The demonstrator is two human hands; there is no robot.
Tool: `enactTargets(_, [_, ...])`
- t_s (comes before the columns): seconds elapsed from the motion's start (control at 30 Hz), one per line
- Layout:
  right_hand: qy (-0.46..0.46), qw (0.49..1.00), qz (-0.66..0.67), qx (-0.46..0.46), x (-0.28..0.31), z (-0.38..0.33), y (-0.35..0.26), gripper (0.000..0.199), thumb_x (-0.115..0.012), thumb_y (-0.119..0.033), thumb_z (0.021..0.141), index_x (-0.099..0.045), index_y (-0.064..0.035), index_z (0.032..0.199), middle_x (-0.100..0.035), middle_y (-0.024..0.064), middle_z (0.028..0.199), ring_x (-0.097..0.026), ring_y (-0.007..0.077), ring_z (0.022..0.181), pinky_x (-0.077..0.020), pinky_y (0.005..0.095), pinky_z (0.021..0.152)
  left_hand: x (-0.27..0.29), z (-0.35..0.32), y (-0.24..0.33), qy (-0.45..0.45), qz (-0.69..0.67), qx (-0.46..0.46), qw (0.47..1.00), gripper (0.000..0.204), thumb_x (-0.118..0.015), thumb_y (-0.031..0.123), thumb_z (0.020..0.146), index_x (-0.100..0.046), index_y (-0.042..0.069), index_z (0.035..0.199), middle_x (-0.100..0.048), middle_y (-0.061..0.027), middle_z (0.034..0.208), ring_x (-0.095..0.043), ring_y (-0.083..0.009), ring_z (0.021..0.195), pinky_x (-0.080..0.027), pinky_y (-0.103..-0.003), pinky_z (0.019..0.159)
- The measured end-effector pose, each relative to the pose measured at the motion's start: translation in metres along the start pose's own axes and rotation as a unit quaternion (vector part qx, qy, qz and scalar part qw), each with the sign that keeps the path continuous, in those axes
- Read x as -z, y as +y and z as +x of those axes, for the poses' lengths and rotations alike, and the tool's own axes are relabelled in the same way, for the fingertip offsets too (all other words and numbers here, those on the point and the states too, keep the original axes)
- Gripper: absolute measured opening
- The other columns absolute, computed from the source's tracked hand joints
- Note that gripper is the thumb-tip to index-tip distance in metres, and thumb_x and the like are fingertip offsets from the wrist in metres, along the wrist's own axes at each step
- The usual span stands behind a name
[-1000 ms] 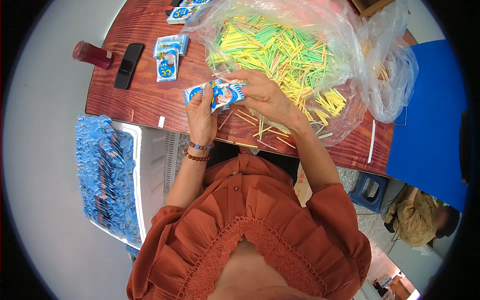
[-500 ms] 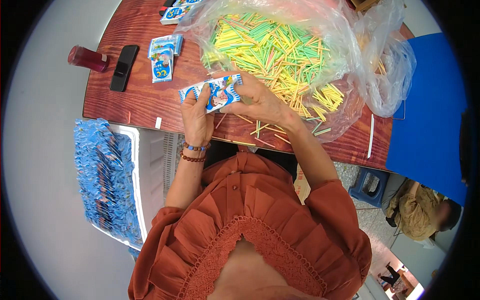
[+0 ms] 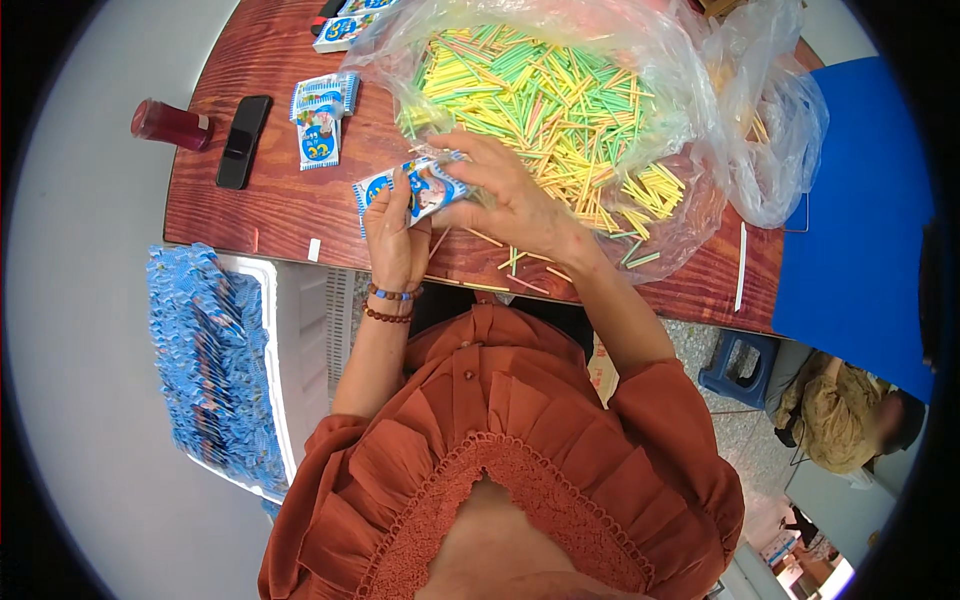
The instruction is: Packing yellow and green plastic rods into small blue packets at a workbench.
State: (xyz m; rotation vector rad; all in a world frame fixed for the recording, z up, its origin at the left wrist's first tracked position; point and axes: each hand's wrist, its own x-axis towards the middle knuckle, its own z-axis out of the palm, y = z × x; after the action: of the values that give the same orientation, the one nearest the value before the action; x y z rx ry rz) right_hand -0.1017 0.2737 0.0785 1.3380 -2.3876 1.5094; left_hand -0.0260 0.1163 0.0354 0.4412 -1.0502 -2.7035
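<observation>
My left hand (image 3: 398, 235) pinches a small blue-and-white printed packet (image 3: 427, 192) between thumb and fingers, over the table's front edge. Around the packet's right end is my right hand (image 3: 515, 200), its thumb below and fingers above; that end is partly hidden by the fingers. Just beyond my hands lies a large clear plastic bag (image 3: 690, 75), spread open and full of thin yellow, green and pink sticks (image 3: 540, 95). A few loose sticks (image 3: 528, 284) rest near my right wrist. Two similar packets (image 3: 319, 140) overlap on the table to the left.
More packets (image 3: 340, 35) lie at the far left of the reddish wooden table (image 3: 220, 215). A black phone (image 3: 243, 142) and a red-filled jar (image 3: 170, 125) are nearby. Left of me stands a white foam box (image 3: 272, 340) heaped with blue packets. A blue panel (image 3: 845, 200) borders the right.
My right hand's fingers have spread and lifted a little at the packet's right end. The packet has shifted slightly left and down with my left hand.
</observation>
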Motion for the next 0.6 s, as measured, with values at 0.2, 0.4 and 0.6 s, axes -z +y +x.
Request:
enactTargets(0.2, [-0.031,0.999,-0.007,0.026,0.013,-0.003,0.008,0.018,-0.07,-0.02,0.083,-0.073,-0.0124,0.1,-0.058,0.0066,0.13,-0.043,0.0297,0.131,-0.0316,0.0438,0.108,-0.001,0.001,-0.003,-0.026,0.001,0.003,1.0,0.026,-0.053,0.023,0.1,-0.066,0.001,0.102,-0.07,-0.0078,0.1,-0.067,-0.015,0.09,-0.055,-0.032,0.079])
enactTargets(0.4, [-0.061,0.972,0.219,-0.068,0.041,-0.003,0.008,0.016,-0.066,-0.012,0.085,-0.072,-0.008,0.1,-0.062,0.0058,0.123,-0.053,0.0261,0.116,-0.0401,0.0384,0.1,0.001,0.001,-0.005,-0.007,0.004,-0.014,1.0,0.024,-0.054,0.024,0.1,-0.066,0.004,0.098,-0.07,-0.0051,0.095,-0.066,-0.0123,0.084,-0.054,-0.029,0.075])
enactTargets(0.6, [-0.063,0.964,-0.259,-0.022,0.083,0.009,0.068,0.021,-0.062,-0.006,0.083,-0.069,-0.0071,0.102,-0.063,0.0066,0.114,-0.056,0.0261,0.107,-0.0438,0.0385,0.092,-0.001,0.001,0.006,0.067,0.027,-0.005,0.997,0.032,-0.054,0.029,0.1,-0.064,0.006,0.079,-0.063,-0.0022,0.075,-0.057,-0.0127,0.068,-0.051,-0.03,0.072])
